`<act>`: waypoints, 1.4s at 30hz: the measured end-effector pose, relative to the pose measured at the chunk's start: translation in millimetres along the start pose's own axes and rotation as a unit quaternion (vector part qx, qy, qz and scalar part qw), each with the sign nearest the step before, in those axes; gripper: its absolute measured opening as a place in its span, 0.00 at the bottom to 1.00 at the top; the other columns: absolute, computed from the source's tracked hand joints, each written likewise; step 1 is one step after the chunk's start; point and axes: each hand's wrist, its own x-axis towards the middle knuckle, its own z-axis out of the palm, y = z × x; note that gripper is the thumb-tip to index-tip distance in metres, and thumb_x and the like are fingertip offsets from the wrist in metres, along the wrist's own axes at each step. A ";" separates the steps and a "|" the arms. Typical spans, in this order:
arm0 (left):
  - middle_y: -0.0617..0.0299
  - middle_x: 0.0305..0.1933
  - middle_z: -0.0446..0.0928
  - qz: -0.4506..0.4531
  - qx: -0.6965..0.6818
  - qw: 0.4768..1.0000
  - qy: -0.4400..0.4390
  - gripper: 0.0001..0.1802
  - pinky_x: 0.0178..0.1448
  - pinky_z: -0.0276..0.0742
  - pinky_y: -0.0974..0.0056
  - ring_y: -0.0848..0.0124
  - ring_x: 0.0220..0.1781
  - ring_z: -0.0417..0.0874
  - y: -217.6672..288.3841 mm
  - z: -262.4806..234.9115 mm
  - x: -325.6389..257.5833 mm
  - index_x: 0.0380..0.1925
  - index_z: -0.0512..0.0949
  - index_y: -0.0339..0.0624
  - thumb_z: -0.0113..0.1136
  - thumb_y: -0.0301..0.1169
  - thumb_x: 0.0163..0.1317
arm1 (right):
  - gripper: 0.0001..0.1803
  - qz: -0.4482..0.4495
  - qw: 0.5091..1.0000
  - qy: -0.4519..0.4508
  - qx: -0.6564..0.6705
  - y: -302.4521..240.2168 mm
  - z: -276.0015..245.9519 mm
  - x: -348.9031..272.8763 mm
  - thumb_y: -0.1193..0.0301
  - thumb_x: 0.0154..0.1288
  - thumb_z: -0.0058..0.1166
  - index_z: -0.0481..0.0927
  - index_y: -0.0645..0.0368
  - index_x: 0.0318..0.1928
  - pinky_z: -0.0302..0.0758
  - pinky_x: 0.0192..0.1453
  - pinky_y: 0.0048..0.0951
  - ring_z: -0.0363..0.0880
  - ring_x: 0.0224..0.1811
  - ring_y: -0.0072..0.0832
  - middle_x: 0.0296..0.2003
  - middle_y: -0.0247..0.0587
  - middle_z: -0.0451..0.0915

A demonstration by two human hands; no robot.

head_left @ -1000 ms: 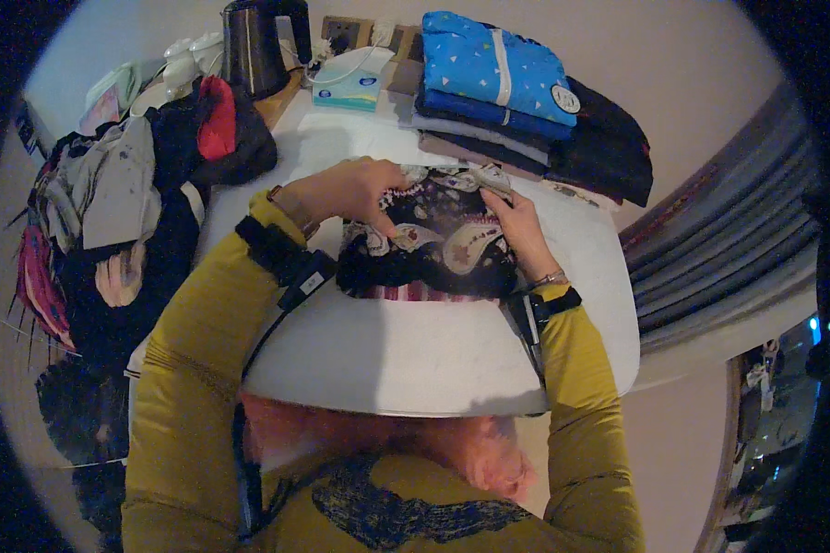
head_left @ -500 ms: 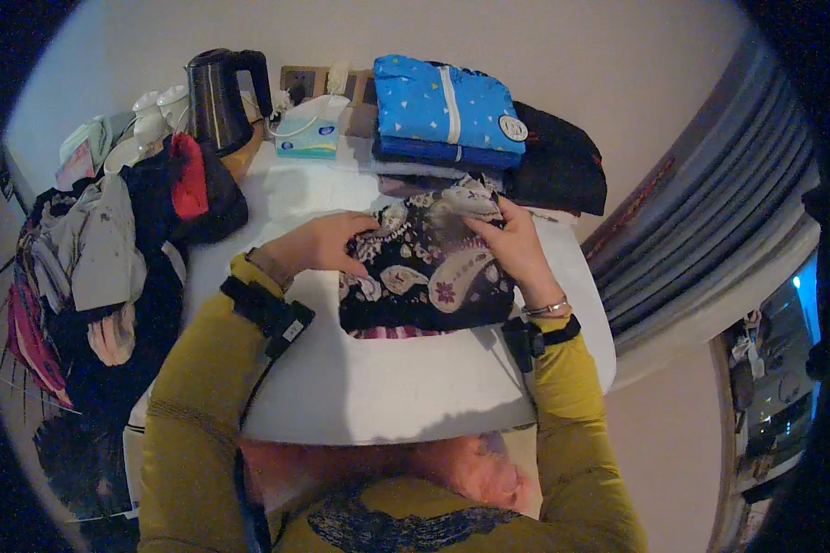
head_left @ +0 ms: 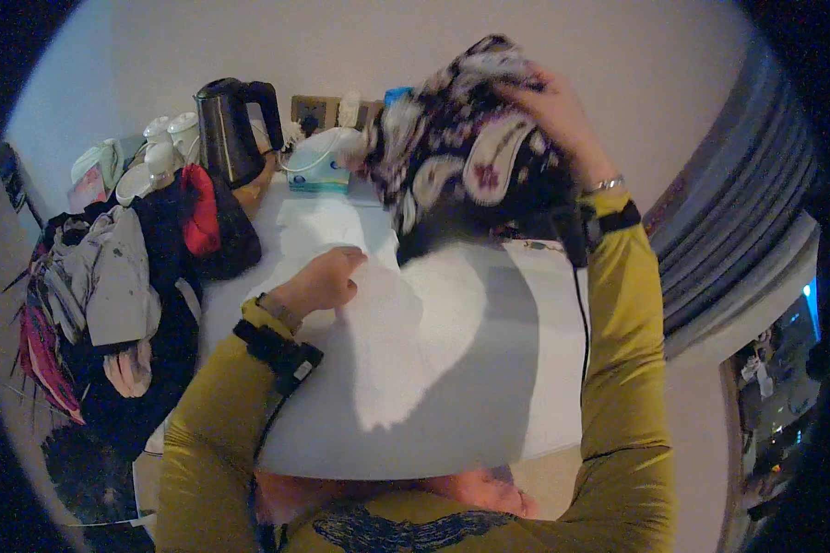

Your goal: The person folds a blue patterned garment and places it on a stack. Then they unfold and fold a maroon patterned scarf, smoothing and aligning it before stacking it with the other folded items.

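Observation:
My right hand is raised at the back right of the table, its fingers closed on a paisley-patterned black garment. The garment is folded and held up, blurred at its edges, with pale and purplish motifs on it. It hides nearly all of the clothes pile behind; only a bit of a bright blue garment shows past it. Over the white tabletop, my left hand holds nothing, its thumb and fingers apart. It is left of the paisley garment and not touching it.
A dark kettle stands at the back left beside a tissue box and white cups. Clothes, including a grey garment, hang along the left side. A grey curtain borders the right of the white table.
My right hand has lifted the paisley garment off the table, up and back over the clothes pile. My left hand has let go of it and come slightly nearer me.

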 end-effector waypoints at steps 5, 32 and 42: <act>0.42 0.58 0.76 -0.044 -0.042 0.998 -0.006 0.24 0.67 0.72 0.54 0.47 0.62 0.74 9.9 -2.0 44.3 0.51 0.76 0.30 0.55 0.23 0.51 | 0.22 0.074 0.995 0.071 0.019 105.3 -56.5 99.6 0.60 0.64 0.64 0.83 0.63 0.52 0.78 0.51 0.31 0.83 0.44 0.26 0.44 0.39 0.86; 0.44 0.57 0.76 -0.055 0.003 0.997 -0.053 0.24 0.66 0.72 0.50 0.48 0.61 0.75 -3.9 4.5 49.0 0.49 0.77 0.36 0.60 0.27 0.48 | 0.40 0.125 0.978 0.064 -0.154 210.7 -24.0 50.4 0.52 0.60 0.66 0.70 0.67 0.65 0.70 0.64 0.32 0.76 0.58 0.34 0.56 0.48 0.79; 0.46 0.60 0.75 -0.142 0.105 0.984 0.004 0.28 0.66 0.72 0.49 0.48 0.62 0.75 51.1 -80.1 41.8 0.57 0.75 0.40 0.65 0.40 0.57 | 0.47 0.151 0.959 0.069 -0.232 192.3 -16.8 38.7 0.40 0.59 0.61 0.69 0.62 0.67 0.72 0.64 0.40 0.78 0.59 0.50 0.57 0.62 0.78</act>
